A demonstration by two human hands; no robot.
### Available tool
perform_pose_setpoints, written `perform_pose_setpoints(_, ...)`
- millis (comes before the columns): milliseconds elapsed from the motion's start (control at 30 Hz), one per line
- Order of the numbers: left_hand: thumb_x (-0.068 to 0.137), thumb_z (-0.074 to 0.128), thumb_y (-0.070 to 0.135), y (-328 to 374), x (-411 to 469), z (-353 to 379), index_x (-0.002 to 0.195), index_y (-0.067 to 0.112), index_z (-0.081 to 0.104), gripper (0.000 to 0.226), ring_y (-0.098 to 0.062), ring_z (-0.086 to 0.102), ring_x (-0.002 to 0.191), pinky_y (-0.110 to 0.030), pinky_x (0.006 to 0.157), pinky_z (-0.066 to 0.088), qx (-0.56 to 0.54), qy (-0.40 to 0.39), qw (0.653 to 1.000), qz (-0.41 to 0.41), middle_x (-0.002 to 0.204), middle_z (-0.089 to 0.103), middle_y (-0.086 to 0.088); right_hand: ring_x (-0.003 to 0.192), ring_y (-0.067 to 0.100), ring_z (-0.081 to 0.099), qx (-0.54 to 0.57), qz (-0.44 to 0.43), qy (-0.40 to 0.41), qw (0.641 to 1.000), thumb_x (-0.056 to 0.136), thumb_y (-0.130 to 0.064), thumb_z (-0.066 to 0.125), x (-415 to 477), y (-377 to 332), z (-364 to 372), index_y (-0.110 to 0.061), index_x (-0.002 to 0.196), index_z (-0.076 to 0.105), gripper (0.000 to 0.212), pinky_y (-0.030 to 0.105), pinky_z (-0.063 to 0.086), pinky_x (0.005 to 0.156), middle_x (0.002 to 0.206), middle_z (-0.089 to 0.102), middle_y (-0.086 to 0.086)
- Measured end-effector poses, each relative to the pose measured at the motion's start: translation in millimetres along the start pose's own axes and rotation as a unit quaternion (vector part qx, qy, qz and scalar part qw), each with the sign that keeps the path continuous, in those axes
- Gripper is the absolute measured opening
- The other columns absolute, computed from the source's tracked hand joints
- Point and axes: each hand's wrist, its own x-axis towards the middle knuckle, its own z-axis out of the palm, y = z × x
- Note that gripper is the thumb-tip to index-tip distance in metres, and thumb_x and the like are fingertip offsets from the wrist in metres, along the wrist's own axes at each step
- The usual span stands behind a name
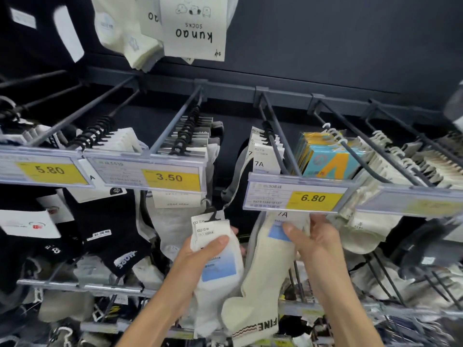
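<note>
Dark sock rack (283,95) ahead, my left hand (198,254) clutching the white sock pack (220,269) just beside the hanging cream sock (270,266) that my right hand (315,239) pinches (next: ease the pack's hook (213,214) onto the peg (283,136)).

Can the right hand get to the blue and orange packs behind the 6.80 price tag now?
Probably not directly: the right hand grips a cream sock below the 6.80 price tag, which screens the blue and orange packs.
</note>
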Motion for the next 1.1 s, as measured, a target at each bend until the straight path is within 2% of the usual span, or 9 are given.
perform_pose_setpoints(233,0.064,0.076,0.035,-1.0,-0.8,4.3,0.089,0.025,0.08,0.027,-0.028,0.075,0.08,-0.033,0.067,0.06,0.012,-0.043,0.999,-0.018,0.094,0.077,-0.017,0.11,0.016,0.066,-0.123,0.071,0.102,0.985,0.091,-0.006,0.061,39.3,-7.7,-0.4,-0.007,0.12,0.064,0.028,0.017,0.046,0.055,0.118,0.072,0.002)
perform_pose_setpoints(333,0.063,0.084,0.035,1.7,-2.9,4.9,0.092,0.025,0.079,0.031,-0.029,0.075,0.084,-0.035,0.071,0.06,0.017,-0.055,0.998,-0.02,0.097,0.077,-0.016,0.088,-0.016,0.061,-0.061,-0.089,-0.028,0.994,0.093,-0.004,0.049,53.6,-22.4,15.7,-0.025,0.109,0.06,0.029,0.005,0.048,0.069,0.096,0.071,-0.029)
perform_pose_setpoints(433,0.064,0.083,0.035,1.6,-3.1,4.0,0.092,0.024,0.078,0.03,-0.03,0.075,0.089,-0.039,0.078,0.058,0.025,-0.046,0.998,-0.022,0.099,0.077,-0.015,0.086,-0.01,0.066,0.063,-0.123,-0.149,0.979,0.094,-0.024,0.057,51.9,-25.9,16.5,-0.026,0.125,0.06,0.032,0.01,0.051,0.08,0.097,0.073,-0.026)
perform_pose_setpoints(500,0.071,0.084,0.031,0.9,-2.4,4.5,0.098,0.02,0.075,0.03,-0.03,0.074,0.091,-0.044,0.085,0.056,0.044,-0.045,0.998,-0.014,0.1,0.077,-0.014,0.058,-0.014,0.061,-0.014,-0.038,-0.127,0.991,0.055,-0.052,0.087,54.8,-20.8,11.2,-0.03,0.096,0.067,0.051,0.001,0.046,0.062,0.066,0.067,-0.032)
perform_pose_setpoints(567,0.072,0.076,0.034,-0.1,-2.4,5.7,0.106,0.016,0.072,0.039,-0.029,0.073,0.094,-0.045,0.091,0.054,0.056,-0.042,0.998,-0.003,0.102,0.077,-0.011,0.042,-0.025,0.045,-0.171,0.084,-0.092,0.977,0.008,-0.08,0.069,53.4,-18.0,10.4,-0.025,0.075,0.056,0.087,-0.004,0.039,0.058,0.031,0.04,-0.036)
perform_pose_setpoints(633,0.073,0.074,0.034,0.1,-2.8,8.2,0.103,0.021,0.074,0.034,-0.026,0.072,0.098,-0.04,0.09,0.054,0.061,-0.051,0.997,0.016,0.103,0.077,-0.007,0.045,-0.021,0.05,-0.181,0.067,-0.097,0.976,0.055,-0.07,0.071,48.2,-21.8,9.9,-0.007,0.105,0.066,0.081,0.004,0.046,0.068,0.034,0.045,-0.03)
perform_pose_setpoints(733,0.073,0.077,0.039,2.4,-4.4,11.5,0.099,0.034,0.074,0.027,-0.014,0.072,0.096,-0.022,0.078,0.055,0.084,-0.069,0.992,0.062,0.102,0.077,0.0,0.098,0.01,0.062,-0.029,-0.056,-0.035,0.997,0.1,-0.017,0.047,41.2,-26.2,24.7,0.002,0.142,0.041,0.046,0.03,0.042,0.102,0.113,0.062,0.002)
perform_pose_setpoints(867,0.067,0.076,0.046,2.6,-3.5,9.2,0.096,0.037,0.074,0.03,-0.003,0.072,0.085,-0.01,0.069,0.05,0.098,-0.062,0.985,0.129,0.093,0.078,0.006,0.116,0.013,0.06,-0.133,-0.158,0.113,0.972,0.095,-0.022,0.06,1.3,-4.3,27.8,-0.022,0.135,0.054,0.04,0.023,0.048,0.094,0.127,0.062,-0.001)
perform_pose_setpoints(1100,0.083,0.072,0.027,3.2,2.6,17.7,0.096,0.042,0.075,0.02,0.001,0.071,0.084,-0.01,0.069,0.051,0.14,-0.093,0.964,0.204,0.092,0.078,0.012,0.109,0.016,0.065,-0.094,-0.062,-0.144,0.983,0.093,-0.039,0.059,-31.5,3.5,36.9,-0.034,0.116,0.067,0.025,0.027,0.052,0.087,0.115,0.07,-0.005)
